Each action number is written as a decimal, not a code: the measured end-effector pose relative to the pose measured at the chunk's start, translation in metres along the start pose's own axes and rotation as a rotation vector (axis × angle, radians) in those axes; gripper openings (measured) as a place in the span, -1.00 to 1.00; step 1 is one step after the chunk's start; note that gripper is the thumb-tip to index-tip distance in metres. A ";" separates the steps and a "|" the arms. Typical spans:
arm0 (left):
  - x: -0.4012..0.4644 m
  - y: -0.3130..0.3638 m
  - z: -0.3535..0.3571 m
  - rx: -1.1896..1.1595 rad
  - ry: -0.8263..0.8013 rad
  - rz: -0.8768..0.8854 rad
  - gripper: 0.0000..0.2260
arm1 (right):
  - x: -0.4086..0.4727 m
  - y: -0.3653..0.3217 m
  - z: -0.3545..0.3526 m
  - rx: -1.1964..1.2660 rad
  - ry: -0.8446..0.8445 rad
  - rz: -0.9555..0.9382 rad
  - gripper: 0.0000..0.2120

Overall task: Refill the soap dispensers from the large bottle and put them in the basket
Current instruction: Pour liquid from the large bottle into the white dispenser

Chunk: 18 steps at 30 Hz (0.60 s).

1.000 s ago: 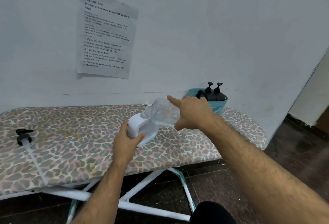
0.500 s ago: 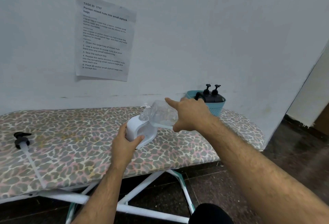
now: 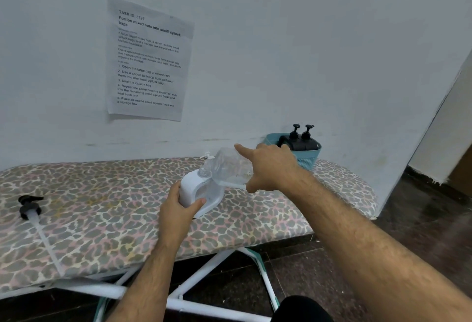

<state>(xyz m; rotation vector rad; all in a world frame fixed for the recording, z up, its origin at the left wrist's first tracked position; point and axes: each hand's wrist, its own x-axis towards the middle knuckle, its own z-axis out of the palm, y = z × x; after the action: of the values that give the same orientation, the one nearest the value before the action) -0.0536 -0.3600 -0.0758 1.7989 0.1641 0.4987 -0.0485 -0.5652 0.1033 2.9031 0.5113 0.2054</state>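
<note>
Head view. Worktop (image 3: 102, 219): leopard-print padded board on a white folding frame, against a pale wall. Left hand (image 3: 178, 209): fingers and thumb curled round a white dispenser (image 3: 196, 188) standing mid-worktop. Right hand (image 3: 270, 168): grips a clear large bottle (image 3: 229, 168), tipped with its neck over the dispenser's top; forefinger extended. Basket (image 3: 309, 158): teal, far right, holding two black pump bottles (image 3: 298, 140). Loose black pump (image 3: 29, 206) with tube: left, lying flat. Printed sheet (image 3: 148, 58): on wall.

Ironing board (image 3: 102, 219): pump (image 3: 28, 206), dispenser (image 3: 198, 192), basket (image 3: 307, 156).
</note>
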 end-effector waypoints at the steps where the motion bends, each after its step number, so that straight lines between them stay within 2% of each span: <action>1: 0.000 0.000 0.000 -0.001 0.001 -0.001 -0.43 | 0.000 0.000 0.000 -0.002 0.001 0.000 -0.04; 18: 0.000 0.000 0.000 0.004 0.007 0.006 -0.44 | -0.002 -0.001 -0.002 -0.008 0.004 -0.005 -0.06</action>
<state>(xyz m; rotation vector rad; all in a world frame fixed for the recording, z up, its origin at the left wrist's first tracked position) -0.0530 -0.3602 -0.0758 1.8023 0.1650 0.5098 -0.0507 -0.5643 0.1049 2.8937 0.5165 0.2122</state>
